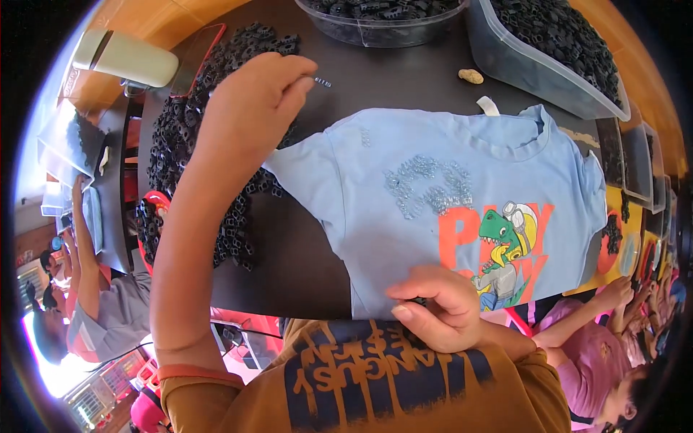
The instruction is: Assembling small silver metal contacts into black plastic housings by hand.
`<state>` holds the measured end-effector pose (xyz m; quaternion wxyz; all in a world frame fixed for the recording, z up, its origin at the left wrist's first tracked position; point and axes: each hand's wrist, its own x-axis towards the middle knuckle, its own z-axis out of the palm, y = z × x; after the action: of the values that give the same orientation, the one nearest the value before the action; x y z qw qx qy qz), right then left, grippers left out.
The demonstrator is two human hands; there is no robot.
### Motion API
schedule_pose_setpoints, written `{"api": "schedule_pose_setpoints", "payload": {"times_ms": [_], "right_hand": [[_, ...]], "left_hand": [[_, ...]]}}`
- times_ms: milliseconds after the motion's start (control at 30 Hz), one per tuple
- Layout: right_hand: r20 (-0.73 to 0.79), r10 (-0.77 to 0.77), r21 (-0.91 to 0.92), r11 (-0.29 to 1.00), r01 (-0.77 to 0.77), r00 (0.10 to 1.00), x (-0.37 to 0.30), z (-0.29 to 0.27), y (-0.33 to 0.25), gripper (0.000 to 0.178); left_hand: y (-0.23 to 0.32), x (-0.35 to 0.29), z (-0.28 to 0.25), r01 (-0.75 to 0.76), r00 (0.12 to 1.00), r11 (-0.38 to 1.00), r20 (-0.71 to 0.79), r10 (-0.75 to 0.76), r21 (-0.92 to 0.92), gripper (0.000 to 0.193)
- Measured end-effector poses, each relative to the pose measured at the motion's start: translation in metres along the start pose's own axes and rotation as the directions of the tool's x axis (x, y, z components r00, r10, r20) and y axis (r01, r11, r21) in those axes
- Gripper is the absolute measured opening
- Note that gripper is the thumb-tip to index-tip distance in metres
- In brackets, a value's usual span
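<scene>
My left hand (263, 97) is raised over the pile of small black plastic pieces (189, 123), its thumb and forefinger pinched on a short, thin, ridged piece (323, 82) like a small spring. Near the table's front edge, my right hand (442, 310) is curled above the lower part of a light blue T-shirt (386, 231). A small black piece (417, 299) shows between its thumb and fingers, mostly hidden. The shirt lies spread on the dark table (310, 270), with a printed dinosaur on its front. Many tiny, shiny, spring-like pieces (433, 184) are scattered on the shirt's chest.
A round clear tub (386, 32) and a larger clear bin (552, 83), both holding black pieces, stand at the back. A pale bottle (130, 58) lies at the far left. A peanut-like thing (471, 76) sits near the bin. Other people work at both sides.
</scene>
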<state>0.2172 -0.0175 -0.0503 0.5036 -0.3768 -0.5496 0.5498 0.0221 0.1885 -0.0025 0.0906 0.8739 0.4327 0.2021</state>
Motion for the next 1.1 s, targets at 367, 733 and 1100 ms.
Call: {"api": "schedule_pose_setpoints", "payload": {"times_ms": [367,733,1100], "right_hand": [[0.042,-0.016,0.025,1.000,0.015,0.999,0.007,-0.002,0.003,0.020],[-0.031,0.004,0.189,0.982,0.002,0.999,0.008,0.000,0.005,0.030],[0.066,-0.036,-0.126,0.991,0.044,0.997,0.015,0.004,0.001,0.037]], "left_hand": [[-0.018,0.010,0.022,-0.007,0.996,0.994,0.091,-0.003,0.111,0.012],[0.056,-0.091,-0.021,0.585,0.775,0.120,0.510,-0.373,-0.802,0.033],[0.078,-0.118,0.006,0.621,0.758,0.241,0.650,0.055,-0.746,0.012]]}}
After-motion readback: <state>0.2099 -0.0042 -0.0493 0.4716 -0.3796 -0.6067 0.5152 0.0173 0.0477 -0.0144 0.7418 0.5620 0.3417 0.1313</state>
